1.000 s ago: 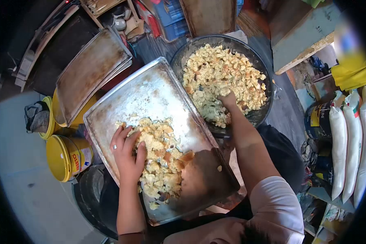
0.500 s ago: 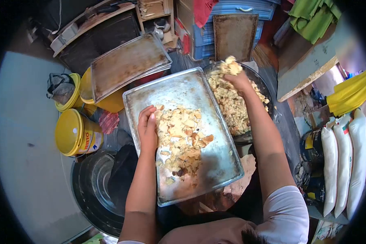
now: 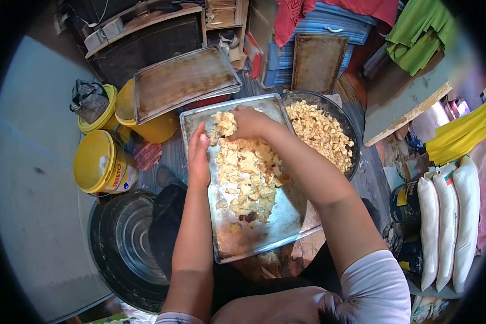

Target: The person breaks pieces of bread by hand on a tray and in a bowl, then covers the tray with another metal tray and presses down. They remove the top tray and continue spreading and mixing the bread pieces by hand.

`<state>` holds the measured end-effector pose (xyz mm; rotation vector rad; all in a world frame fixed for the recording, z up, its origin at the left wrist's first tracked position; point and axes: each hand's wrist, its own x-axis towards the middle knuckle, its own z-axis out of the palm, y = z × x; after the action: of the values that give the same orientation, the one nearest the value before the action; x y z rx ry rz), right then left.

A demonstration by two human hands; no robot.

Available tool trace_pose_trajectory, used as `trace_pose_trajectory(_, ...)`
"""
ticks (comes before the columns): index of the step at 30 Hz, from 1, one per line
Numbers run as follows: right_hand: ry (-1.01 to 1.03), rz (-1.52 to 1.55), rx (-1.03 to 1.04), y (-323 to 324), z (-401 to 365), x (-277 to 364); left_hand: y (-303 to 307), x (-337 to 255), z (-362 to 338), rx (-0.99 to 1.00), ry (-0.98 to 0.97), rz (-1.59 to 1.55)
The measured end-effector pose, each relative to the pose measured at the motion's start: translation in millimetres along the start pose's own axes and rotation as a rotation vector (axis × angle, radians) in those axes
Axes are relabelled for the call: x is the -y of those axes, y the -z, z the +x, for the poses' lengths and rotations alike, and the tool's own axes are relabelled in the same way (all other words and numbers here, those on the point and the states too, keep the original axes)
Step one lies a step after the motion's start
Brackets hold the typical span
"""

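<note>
A metal baking tray (image 3: 200, 113) lies tilted across my lap, with broken pieces of bread (image 3: 251, 186) spread down its middle. My left hand (image 3: 198, 162) rests along the tray's left side, fingers stretched out and thumb up. Over the tray's far end, my right hand (image 3: 247, 123) is closed around a handful of bread pieces (image 3: 223, 125), close to my left fingertips. The right fingers are partly hidden behind the handful and the back of the hand. Beyond the tray's right edge stands a round dark basin (image 3: 356, 137) full of small bread chunks (image 3: 318, 132).
More stained trays (image 3: 186, 81) sit on yellow buckets (image 3: 159, 129) at the back left. A lidded yellow bucket (image 3: 94, 162) and a large black tub (image 3: 100, 237) stand at left. Another tray (image 3: 318, 62) leans behind the basin. White sacks (image 3: 445, 227) stand at right.
My right hand has moved left from above the basin to the tray's far end, with bread pieces in it. My left hand still rests at the tray's left side.
</note>
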<state>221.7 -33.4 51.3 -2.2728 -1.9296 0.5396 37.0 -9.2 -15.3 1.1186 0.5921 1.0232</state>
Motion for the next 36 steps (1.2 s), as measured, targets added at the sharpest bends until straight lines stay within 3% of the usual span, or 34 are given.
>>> trace_pose_trajectory(1, -0.019, -0.016, 0.020, -1, -2, 1, -2, -3, -2, 0.028, 0.011, 0.103)
trace_pose_trajectory(2, -0.019, -0.019, 0.023, -3, -7, 0, 1, -1, 3, 0.140, -0.127, 0.261)
trace_pose_trajectory(3, -0.018, -0.035, 0.004, -2, -17, -1, 0, -1, 4, 0.138, -0.125, 0.257)
trace_pose_trajectory(5, -0.021, -0.053, -0.010, 0, -26, -11, -7, 2, 2, 0.212, -0.223, 0.533)
trace_pose_trajectory(7, -0.023, 0.007, 0.074, 2, -28, -30, -11, 3, 0, 0.253, -0.271, 0.668)
trace_pose_trajectory(9, -0.029, 0.016, 0.041, 5, -32, -48, -13, 5, -1, 0.283, -0.296, 1.055)
trace_pose_trajectory(17, -0.015, 0.026, -0.242, -7, -27, -61, -6, 17, 6, 0.163, -0.374, 0.911)
trace_pose_trajectory(23, 0.141, 0.101, -0.344, -24, -3, -9, -9, 6, 11, -0.080, -0.161, 0.399)
trace_pose_trajectory(24, 0.203, 0.140, -0.379, -26, 1, -2, -7, 5, 13, 0.007, -0.145, 0.301)
trace_pose_trajectory(25, 0.203, 0.143, -0.378, -27, 2, 3, -7, 5, 12, 0.007, -0.143, 0.304)
trace_pose_trajectory(27, 0.366, 0.173, -0.321, -27, 4, 9, -7, 3, 11, 0.039, -0.322, 0.642)
trace_pose_trajectory(29, 0.293, 0.112, -0.296, -26, 0, 8, -3, 3, 12, 0.060, -0.322, 0.590)
trace_pose_trajectory(31, 0.186, 0.174, -0.280, -22, -6, -8, 1, -5, 11, 0.204, -0.295, 0.901)
trace_pose_trajectory(36, 0.265, 0.221, -0.220, -5, -34, -49, 2, -2, 11, 0.115, -0.305, 0.883)
